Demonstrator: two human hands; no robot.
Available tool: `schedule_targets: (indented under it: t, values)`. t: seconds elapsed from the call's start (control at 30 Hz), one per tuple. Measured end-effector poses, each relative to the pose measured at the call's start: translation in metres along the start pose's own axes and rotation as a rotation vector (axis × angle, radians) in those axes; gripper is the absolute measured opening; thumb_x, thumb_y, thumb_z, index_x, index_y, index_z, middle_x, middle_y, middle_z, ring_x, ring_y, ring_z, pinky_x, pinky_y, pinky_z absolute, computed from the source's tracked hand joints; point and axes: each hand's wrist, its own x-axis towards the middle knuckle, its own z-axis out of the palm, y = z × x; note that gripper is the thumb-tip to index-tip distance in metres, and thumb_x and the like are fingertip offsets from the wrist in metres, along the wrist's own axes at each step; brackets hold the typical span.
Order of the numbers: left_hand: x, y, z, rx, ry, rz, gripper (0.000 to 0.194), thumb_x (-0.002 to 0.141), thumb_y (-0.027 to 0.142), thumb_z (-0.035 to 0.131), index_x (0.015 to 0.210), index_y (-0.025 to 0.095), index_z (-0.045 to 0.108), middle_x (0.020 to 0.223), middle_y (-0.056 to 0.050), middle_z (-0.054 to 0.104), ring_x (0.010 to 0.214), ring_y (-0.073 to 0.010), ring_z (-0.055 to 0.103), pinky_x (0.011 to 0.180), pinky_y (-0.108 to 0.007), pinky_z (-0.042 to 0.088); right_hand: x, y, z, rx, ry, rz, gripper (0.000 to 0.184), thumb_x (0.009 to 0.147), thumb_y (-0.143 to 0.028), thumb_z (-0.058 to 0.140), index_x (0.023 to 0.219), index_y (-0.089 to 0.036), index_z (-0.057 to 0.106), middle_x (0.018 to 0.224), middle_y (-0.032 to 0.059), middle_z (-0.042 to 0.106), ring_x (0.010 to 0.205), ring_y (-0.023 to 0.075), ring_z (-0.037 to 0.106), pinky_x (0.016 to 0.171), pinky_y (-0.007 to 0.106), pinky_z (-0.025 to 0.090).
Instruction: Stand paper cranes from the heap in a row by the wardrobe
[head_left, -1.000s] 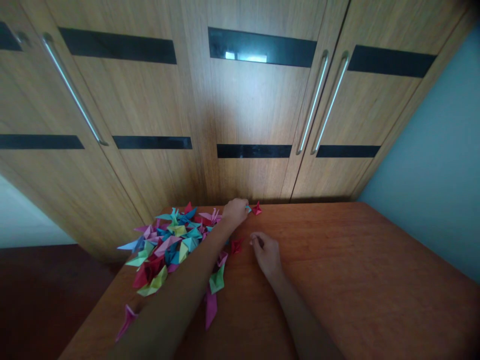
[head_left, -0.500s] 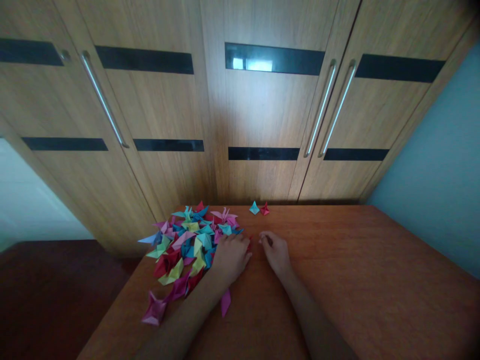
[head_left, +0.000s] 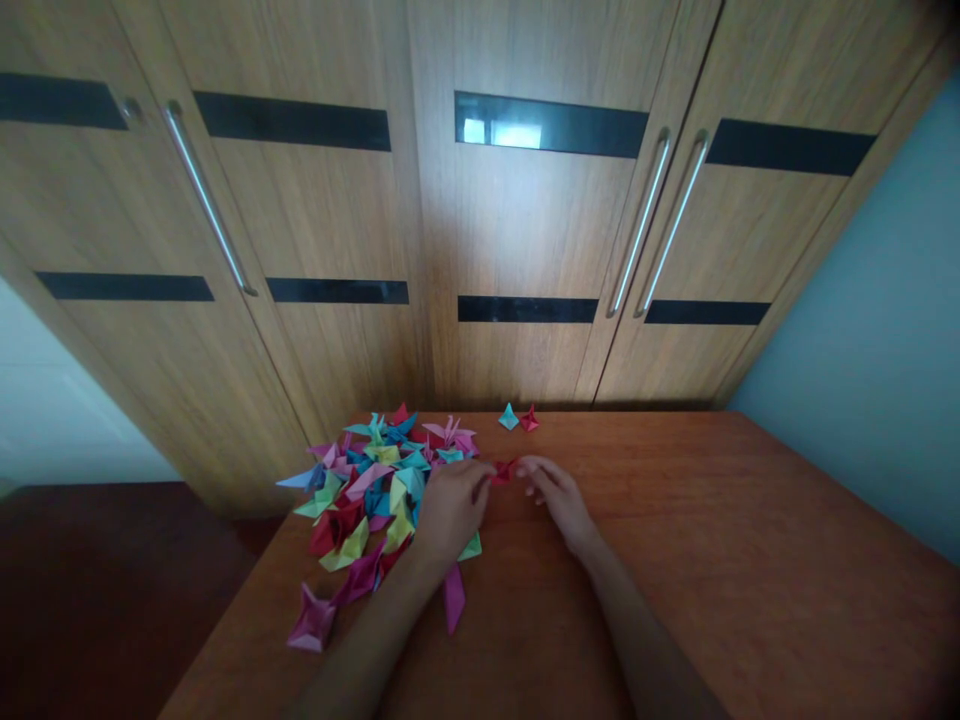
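On the wooden table (head_left: 712,560) lies a heap of folded paper pieces (head_left: 367,490) in pink, teal, green, yellow and red. My left hand (head_left: 450,503) rests at the heap's right edge. My right hand (head_left: 553,492) lies just to its right. Between their fingertips sits a small red folded piece (head_left: 502,470), pinched by both hands. Farther back, near the table's far edge, a teal folded piece (head_left: 509,417) and a red folded piece (head_left: 530,418) stand side by side, apart from the heap.
Wooden wardrobe doors (head_left: 525,220) with long metal handles (head_left: 641,225) and dark glass strips rise right behind the table. A pale blue wall (head_left: 877,340) runs along the right. Loose pink pieces (head_left: 311,620) lie near the table's left front edge.
My left hand left the teal piece beside the red one at the far edge, drew back to the heap, and now meets my right hand on a small red piece.
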Motion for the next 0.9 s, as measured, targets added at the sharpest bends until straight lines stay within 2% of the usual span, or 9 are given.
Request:
schedule_targets:
  t: [0.13,0.3,0.53,0.73,0.9]
  values:
    - [-0.002,-0.009,-0.002,-0.325,0.045,0.001,0.018,0.083,0.013,0.050,0.092,0.021,0.064,0.087,-0.001,0.065,0.078,-0.0129,0.059,0.074,-0.024,0.044,-0.007,-0.012,0.001,0.187,-0.084,0.034,0.039,0.079,-0.048,0.056,0.108,-0.022,0.061,0.089,0.0038,0.064,0.067,0.0116,0.054,0.054,0.021,0.041]
    - [-0.005,-0.004,0.005,-0.456,0.053,-0.007,0.017,0.081,0.013,0.052,0.090,0.020,0.065,0.083,-0.001,0.063,0.069,-0.0109,0.057,0.064,-0.021,0.044,-0.010,-0.014,0.005,0.191,-0.076,0.037,0.029,0.070,-0.042,0.069,0.089,-0.020,0.067,0.071,-0.0004,0.062,0.060,0.0097,0.049,0.050,0.020,0.036]
    - [-0.006,0.000,0.020,-0.726,0.120,-0.217,0.014,0.076,0.021,0.061,0.090,0.017,0.064,0.080,-0.003,0.066,0.069,-0.0130,0.061,0.064,-0.023,0.049,-0.009,-0.016,0.002,0.178,-0.059,0.046,0.027,0.069,-0.043,0.070,0.081,-0.019,0.066,0.068,-0.0010,0.060,0.056,0.0090,0.046,0.047,0.020,0.033]
    - [-0.004,0.005,0.009,-0.944,-0.007,-0.332,0.024,0.075,0.032,0.064,0.093,0.016,0.065,0.071,-0.002,0.069,0.066,-0.0157,0.065,0.061,-0.025,0.052,-0.006,-0.018,-0.003,0.159,-0.075,0.034,0.033,0.074,-0.050,0.063,0.074,-0.018,0.065,0.062,-0.0015,0.056,0.055,0.0092,0.046,0.050,0.021,0.034]
    - [-0.004,0.011,-0.001,-0.968,-0.084,-0.298,0.028,0.075,0.038,0.064,0.092,0.016,0.067,0.072,-0.005,0.071,0.066,-0.0174,0.067,0.060,-0.027,0.053,-0.006,-0.018,-0.005,0.276,-0.128,0.058,0.036,0.077,-0.053,0.058,0.074,-0.017,0.063,0.066,-0.0001,0.058,0.058,0.0095,0.049,0.052,0.020,0.036]
